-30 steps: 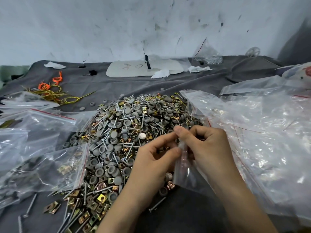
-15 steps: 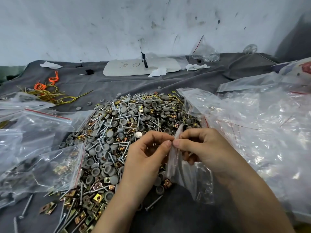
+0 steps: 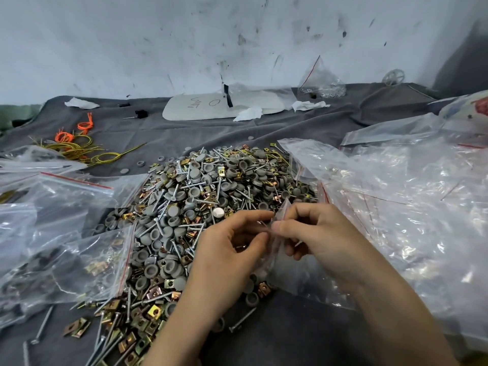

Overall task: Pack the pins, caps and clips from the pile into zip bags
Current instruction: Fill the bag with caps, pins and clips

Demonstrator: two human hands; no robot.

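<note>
Looking across the grey cloth, we find its widest bare stretch behind the pile, between it and the white board near the wall, and a smaller bare patch at the front edge between our forearms. The heap of empty bags fills the whole right side and touches the pile's right edge. The filled bags, at least two of them with red zip strips, crowd its left edge. The pile of pins, caps and clips sits in the middle, far too many to count, with a few pins and clips strewn at the front left. We hold one zip bag over the pile's near right corner; what lies inside it we cannot tell. Our left hand has thumb and forefinger curled, pinching one lip of the bag's mouth. Our right hand pinches the other lip likewise, the fingertips of both hands almost meeting.
</note>
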